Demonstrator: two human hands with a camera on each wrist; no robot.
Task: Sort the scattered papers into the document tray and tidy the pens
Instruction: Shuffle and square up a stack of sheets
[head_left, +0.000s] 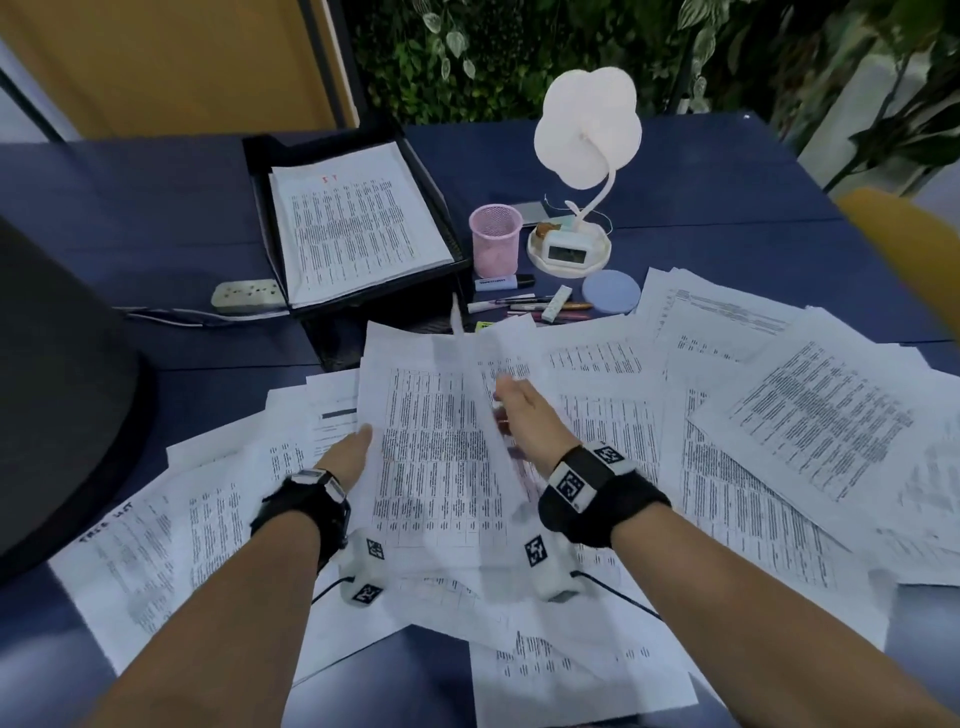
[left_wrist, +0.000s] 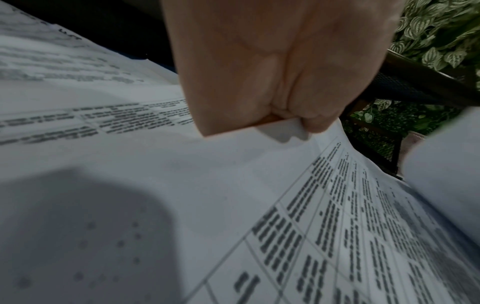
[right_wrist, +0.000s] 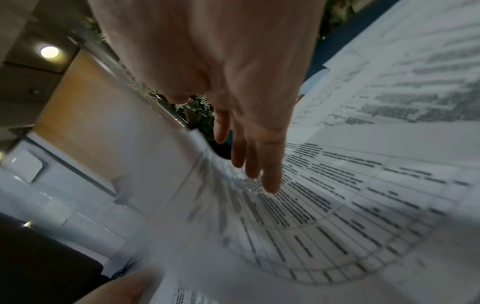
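Printed papers (head_left: 800, 415) lie scattered over the near half of the blue table (head_left: 156, 218). My left hand (head_left: 353, 454) pinches the left edge of a lifted sheet (head_left: 431, 441); the left wrist view shows the left hand (left_wrist: 259, 82) with thumb and fingers clamped on that sheet (left_wrist: 233, 164). My right hand (head_left: 524, 415) is beside the sheet's raised right edge. The right wrist view shows the right hand's fingers (right_wrist: 270, 174) straight over a printed sheet (right_wrist: 337, 205). The black document tray (head_left: 260, 156) at the back holds papers (head_left: 353, 223). Several pens (head_left: 530, 306) lie beside a pink mesh cup (head_left: 495, 239).
A white flower-shaped lamp (head_left: 587, 130) with a small clock stands behind the pens, a round blue coaster (head_left: 610, 293) next to it. A power strip (head_left: 247, 296) lies left of the tray. A dark chair back (head_left: 52, 389) is at left, a yellow chair (head_left: 909, 249) at right.
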